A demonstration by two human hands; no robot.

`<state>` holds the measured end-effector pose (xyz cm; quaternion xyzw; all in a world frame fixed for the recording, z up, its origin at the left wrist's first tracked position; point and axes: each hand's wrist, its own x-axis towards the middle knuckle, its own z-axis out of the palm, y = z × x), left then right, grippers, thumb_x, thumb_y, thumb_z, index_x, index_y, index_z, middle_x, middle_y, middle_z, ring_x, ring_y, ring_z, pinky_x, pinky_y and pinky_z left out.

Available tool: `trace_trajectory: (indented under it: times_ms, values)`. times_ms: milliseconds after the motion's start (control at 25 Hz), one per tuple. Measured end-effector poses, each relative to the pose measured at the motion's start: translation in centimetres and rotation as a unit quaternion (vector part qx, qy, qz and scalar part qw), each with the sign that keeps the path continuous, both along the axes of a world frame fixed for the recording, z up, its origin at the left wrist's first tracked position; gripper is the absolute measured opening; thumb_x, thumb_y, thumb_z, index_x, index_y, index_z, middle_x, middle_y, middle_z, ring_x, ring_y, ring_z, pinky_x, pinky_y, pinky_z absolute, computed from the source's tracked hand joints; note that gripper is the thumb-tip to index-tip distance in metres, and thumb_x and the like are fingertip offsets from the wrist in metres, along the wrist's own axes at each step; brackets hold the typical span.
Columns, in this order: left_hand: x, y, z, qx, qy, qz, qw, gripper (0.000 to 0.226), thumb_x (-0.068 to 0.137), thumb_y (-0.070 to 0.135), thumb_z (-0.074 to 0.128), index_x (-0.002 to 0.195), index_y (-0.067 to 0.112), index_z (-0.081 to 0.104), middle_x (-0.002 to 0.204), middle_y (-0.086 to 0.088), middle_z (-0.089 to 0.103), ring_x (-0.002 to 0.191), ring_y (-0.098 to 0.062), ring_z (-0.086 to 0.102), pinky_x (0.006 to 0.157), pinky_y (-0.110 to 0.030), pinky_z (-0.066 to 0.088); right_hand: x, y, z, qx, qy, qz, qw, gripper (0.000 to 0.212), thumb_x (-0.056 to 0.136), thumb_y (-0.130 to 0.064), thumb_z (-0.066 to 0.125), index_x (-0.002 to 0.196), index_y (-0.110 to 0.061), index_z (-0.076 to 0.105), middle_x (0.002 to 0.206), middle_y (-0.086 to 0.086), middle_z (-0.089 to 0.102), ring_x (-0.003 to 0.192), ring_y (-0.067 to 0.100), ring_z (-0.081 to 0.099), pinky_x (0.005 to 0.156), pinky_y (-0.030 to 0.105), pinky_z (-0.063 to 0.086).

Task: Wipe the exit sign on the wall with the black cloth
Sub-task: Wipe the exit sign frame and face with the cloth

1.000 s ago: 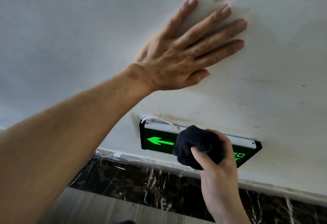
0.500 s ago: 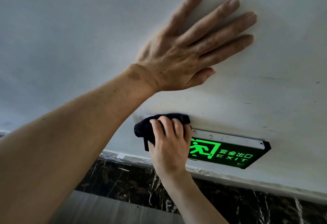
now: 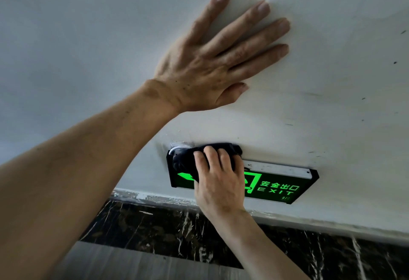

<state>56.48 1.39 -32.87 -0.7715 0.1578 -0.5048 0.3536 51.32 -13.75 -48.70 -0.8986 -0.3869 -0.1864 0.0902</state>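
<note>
A black-framed exit sign [image 3: 278, 185] with glowing green lettering and a silver top strip hangs low on the white wall. My right hand [image 3: 218, 182] presses the black cloth [image 3: 188, 160] against the sign's left part, over its top edge. The hand and cloth hide most of the green arrow and part of the running-figure symbol. My left hand [image 3: 212, 62] lies flat on the wall above the sign, fingers spread, holding nothing.
The white wall [image 3: 332, 102] carries dark smudges and specks. Below the sign runs a chipped white ledge [image 3: 155, 197], then a dark marble skirting [image 3: 168, 233] and grey floor [image 3: 137, 264].
My right hand slid the cloth from the sign's middle to its left end, uncovering the green figure and lettering, then shifted slightly right. My left hand stays flat on the wall.
</note>
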Motion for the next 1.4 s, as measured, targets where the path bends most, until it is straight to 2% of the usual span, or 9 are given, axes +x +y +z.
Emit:
trace_trajectory:
  times_ms: [160,400,520,920,1040,1120,1200,1320,1400]
  values:
    - [0.1,0.1,0.0,0.011,-0.007,0.010,1.000,0.073,0.095,0.047,0.048,0.160,0.021,0.028,0.161,-0.004,0.029,0.145,-0.033,0.030,0.121,-0.055,-0.001,2.2,-3.8,-0.2,-0.007,-0.010,-0.035,0.999,0.065,0.058,-0.036,0.083,0.116,-0.016,0.063,0.115,0.007,0.064,0.104,0.031,0.058,0.092,0.051,0.048]
    - [0.3,0.5,-0.3,0.023,-0.024,0.010,0.999,0.068,0.100,0.046,0.042,0.160,0.019,0.029,0.162,-0.006,0.030,0.146,-0.035,0.031,0.121,-0.057,0.004,6.1,-11.6,-0.5,0.003,-0.051,-0.122,0.991,0.057,0.056,-0.029,0.082,0.108,-0.013,0.067,0.107,0.009,0.066,0.105,0.034,0.055,0.099,0.050,0.030]
    - [0.4,0.4,-0.4,0.020,-0.023,0.003,1.000,0.068,0.100,0.046,0.043,0.160,0.019,0.029,0.162,-0.006,0.030,0.147,-0.035,0.027,0.121,-0.057,0.004,8.1,-14.8,-0.1,0.002,-0.048,-0.145,0.988,0.050,0.056,-0.024,0.082,0.102,-0.011,0.069,0.101,0.009,0.069,0.103,0.035,0.056,0.099,0.051,0.033]
    - [0.2,0.3,-0.5,0.018,-0.022,0.008,1.000,0.068,0.098,0.046,0.046,0.160,0.020,0.032,0.162,-0.005,0.031,0.148,-0.034,0.027,0.121,-0.058,0.005,7.6,-16.8,0.5,0.010,-0.017,-0.097,0.995,0.045,0.053,-0.016,0.082,0.097,-0.014,0.072,0.095,0.006,0.071,0.097,0.034,0.062,0.093,0.045,0.038]
    - [0.2,0.4,-0.5,0.023,-0.027,0.008,0.999,0.069,0.098,0.047,0.047,0.160,0.019,0.032,0.162,-0.006,0.031,0.147,-0.034,0.029,0.121,-0.058,0.007,5.9,-19.0,-0.8,0.011,0.048,-0.089,0.995,0.042,0.052,-0.007,0.083,0.092,-0.014,0.071,0.093,0.005,0.069,0.095,0.033,0.062,0.081,0.047,0.054]
    - [0.2,0.3,-0.5,0.026,-0.033,0.006,0.999,0.069,0.098,0.047,0.047,0.159,0.019,0.034,0.162,-0.006,0.032,0.147,-0.035,0.030,0.120,-0.059,0.009,5.2,-20.9,-2.2,0.032,0.116,-0.117,0.986,0.044,0.053,0.002,0.083,0.093,-0.012,0.069,0.096,0.007,0.066,0.093,0.032,0.061,0.073,0.039,0.057]
    - [0.2,0.2,-0.5,0.030,-0.035,0.003,0.999,0.069,0.097,0.047,0.048,0.159,0.018,0.035,0.162,-0.006,0.032,0.147,-0.035,0.029,0.120,-0.059,0.010,4.9,-22.5,-3.1,0.129,0.210,-0.182,0.952,0.041,0.064,0.008,0.075,0.098,-0.015,0.066,0.103,0.006,0.061,0.093,0.026,0.059,0.077,0.031,0.050]
    - [0.1,0.3,-0.5,0.030,-0.036,0.004,0.999,0.070,0.096,0.048,0.049,0.158,0.018,0.035,0.162,-0.007,0.031,0.148,-0.034,0.028,0.120,-0.059,0.009,5.5,-23.5,-2.9,0.357,0.328,-0.263,0.834,0.043,0.081,0.000,0.061,0.094,-0.041,0.053,0.104,-0.004,0.059,0.089,0.013,0.058,0.068,0.026,0.044]
    - [0.0,0.2,-0.5,0.032,-0.038,0.004,0.999,0.070,0.096,0.047,0.049,0.158,0.017,0.036,0.162,-0.008,0.032,0.148,-0.034,0.028,0.120,-0.059,0.010,6.4,-23.1,-1.9,0.456,0.363,-0.266,0.768,0.045,0.083,-0.003,0.059,0.091,-0.047,0.051,0.102,-0.011,0.060,0.091,0.007,0.057,0.066,0.027,0.045]
